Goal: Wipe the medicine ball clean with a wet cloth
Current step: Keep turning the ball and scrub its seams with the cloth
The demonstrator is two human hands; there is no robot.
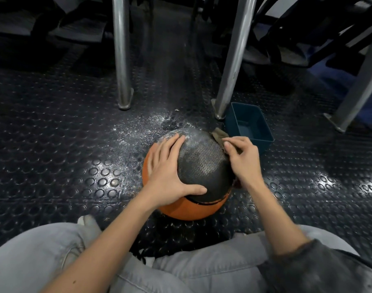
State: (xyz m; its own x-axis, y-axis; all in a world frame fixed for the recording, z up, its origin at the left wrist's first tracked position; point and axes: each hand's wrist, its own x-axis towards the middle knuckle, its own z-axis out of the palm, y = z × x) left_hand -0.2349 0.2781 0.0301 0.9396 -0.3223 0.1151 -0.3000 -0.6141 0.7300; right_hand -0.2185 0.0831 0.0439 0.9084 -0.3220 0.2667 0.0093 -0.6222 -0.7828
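The orange-and-black textured medicine ball (202,161), dusted white, is set on the studded floor (75,123), the left hand (168,172) spread flat upon it; a brown cloth (219,134) is pinched against its right side by the right hand (244,159).

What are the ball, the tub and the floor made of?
Ball: probably rubber, black and orange, matte, with a fine grippy pattern. Tub: looks like blue plastic, smooth, thin moulded walls. Floor: likely rubber matting, dark, slightly shiny, covered in raised round studs.

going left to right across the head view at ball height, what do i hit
left hand → medicine ball → right hand pinching the cloth; the blue tub behind overlaps that hand, so left out
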